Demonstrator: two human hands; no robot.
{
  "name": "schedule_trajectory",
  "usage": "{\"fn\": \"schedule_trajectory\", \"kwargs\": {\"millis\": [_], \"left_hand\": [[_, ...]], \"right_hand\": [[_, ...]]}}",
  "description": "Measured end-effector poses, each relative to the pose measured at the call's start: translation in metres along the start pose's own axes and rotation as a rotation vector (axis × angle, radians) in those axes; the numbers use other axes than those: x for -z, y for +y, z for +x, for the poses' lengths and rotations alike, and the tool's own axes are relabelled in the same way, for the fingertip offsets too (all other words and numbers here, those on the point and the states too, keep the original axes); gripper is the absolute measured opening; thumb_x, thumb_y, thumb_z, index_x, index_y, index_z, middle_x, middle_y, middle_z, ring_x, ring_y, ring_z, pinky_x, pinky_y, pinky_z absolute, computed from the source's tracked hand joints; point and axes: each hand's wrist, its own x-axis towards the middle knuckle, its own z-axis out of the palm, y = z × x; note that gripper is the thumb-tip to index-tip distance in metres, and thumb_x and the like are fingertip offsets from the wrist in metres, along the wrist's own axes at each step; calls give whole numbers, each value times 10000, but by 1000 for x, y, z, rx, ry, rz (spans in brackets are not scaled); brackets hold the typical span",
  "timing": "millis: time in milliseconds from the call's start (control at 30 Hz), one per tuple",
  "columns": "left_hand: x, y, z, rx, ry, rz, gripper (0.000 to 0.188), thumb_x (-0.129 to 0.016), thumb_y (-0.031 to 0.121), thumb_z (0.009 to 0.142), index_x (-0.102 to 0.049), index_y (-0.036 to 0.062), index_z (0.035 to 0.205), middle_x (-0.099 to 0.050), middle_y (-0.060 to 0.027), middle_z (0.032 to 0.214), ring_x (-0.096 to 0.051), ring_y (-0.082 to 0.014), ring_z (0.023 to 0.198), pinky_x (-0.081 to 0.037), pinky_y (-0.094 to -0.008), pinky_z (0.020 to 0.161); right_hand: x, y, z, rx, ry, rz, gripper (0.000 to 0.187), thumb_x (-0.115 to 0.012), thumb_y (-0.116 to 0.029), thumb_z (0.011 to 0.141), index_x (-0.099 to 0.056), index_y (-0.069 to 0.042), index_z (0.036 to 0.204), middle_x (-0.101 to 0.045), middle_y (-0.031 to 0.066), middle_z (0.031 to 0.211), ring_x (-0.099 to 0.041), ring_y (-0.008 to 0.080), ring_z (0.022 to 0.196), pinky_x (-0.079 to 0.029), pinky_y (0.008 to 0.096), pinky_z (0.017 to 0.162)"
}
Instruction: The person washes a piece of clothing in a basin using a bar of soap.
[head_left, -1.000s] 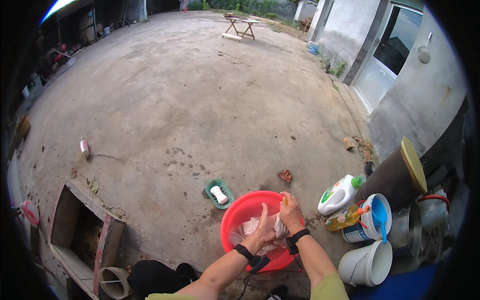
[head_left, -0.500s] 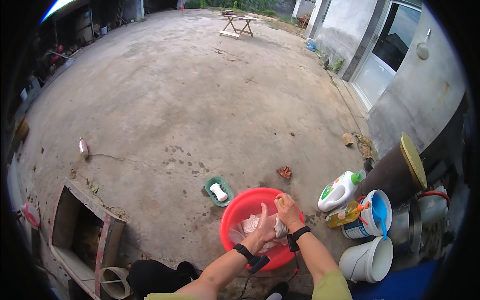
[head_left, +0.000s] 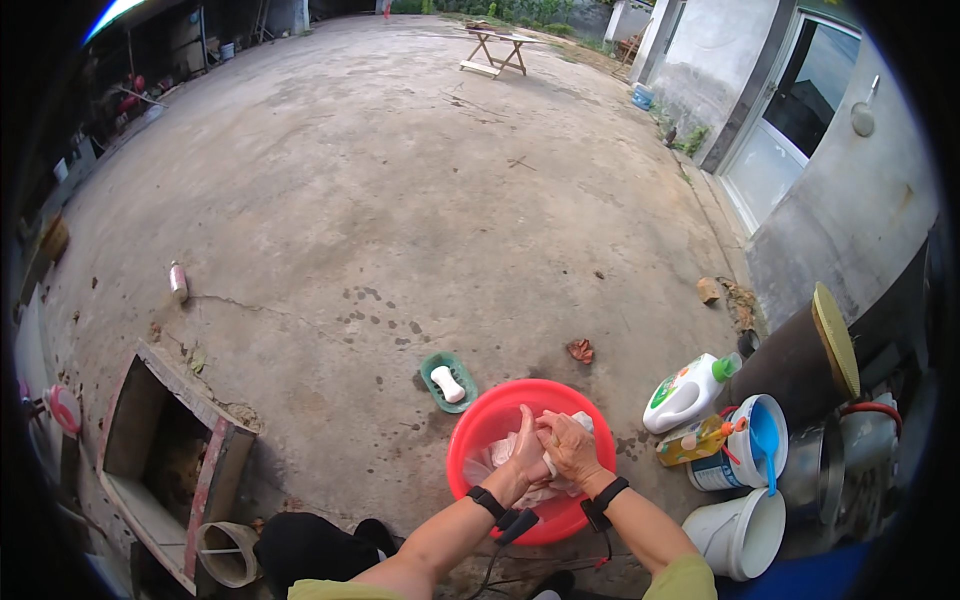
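Note:
Both hands are over a red plastic basin (head_left: 462, 432) on the concrete, with a pale, bunched wet cloth (head_left: 540, 492) inside it. My left hand (head_left: 524, 456) has its thumb raised, and its fingers are partly hidden in the cloth's folds. Pressed close against it, my right hand (head_left: 570, 447) curls its fingers over part of the cloth, and a fold shows beyond the knuckles. Dark bands circle both wrists. Just beyond the basin's left rim lies a green soap dish (head_left: 438, 399) carrying a white bar of soap (head_left: 447, 384).
At the right stand a white detergent jug (head_left: 684, 396), a yellow liquid bottle (head_left: 690, 443), a bucket with a blue scoop (head_left: 764, 437) and a white pail (head_left: 752, 536). A wooden box frame (head_left: 215, 490) sits at the left. Far off is a folding table (head_left: 495, 52).
My right hand has shifted from gripping at the basin's far side to lying lower against my left hand, over the cloth. The whole view has turned slightly left.

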Motion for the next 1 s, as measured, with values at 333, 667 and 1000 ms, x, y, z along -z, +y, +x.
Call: {"fn": "schedule_trajectory", "kwargs": {"millis": [333, 667, 1000], "left_hand": [[-18, -15, -6, 70, -7, 95, 1016, -197, 868, 732, -254, 160, 1458, -408, -129, 1416, -420, -327, 1279, -315, -477, 1068], [-23, -5, 2, 131, -244, 65, 1093, -247, 882, 706, -323, 40, 1399, -407, -160, 1399, -419, -332, 1278, -314, -481, 1072], [-16, 4, -4, 140, -178, -42, 1109, -194, 876, 719, -360, -3, 1374, -432, -195, 1374, -468, -322, 1233, -367, -453, 1042]], "right_hand": [[4, 10, 1, -430, -117, 71, 274, -597, -224, 844, -569, -123, 1097, -629, 133, 928, -609, 322, 884, -480, 410, 782], [6, 40, 13, -518, -31, -9, 302, -574, -267, 868, -533, -86, 1107, -634, 169, 1000, -577, 358, 997, -383, 459, 989], [-2, 89, 6, -775, 50, 239, 386, -538, -306, 908, -497, -44, 1187, -612, 196, 983, -623, 280, 919, -486, 376, 787]]}}
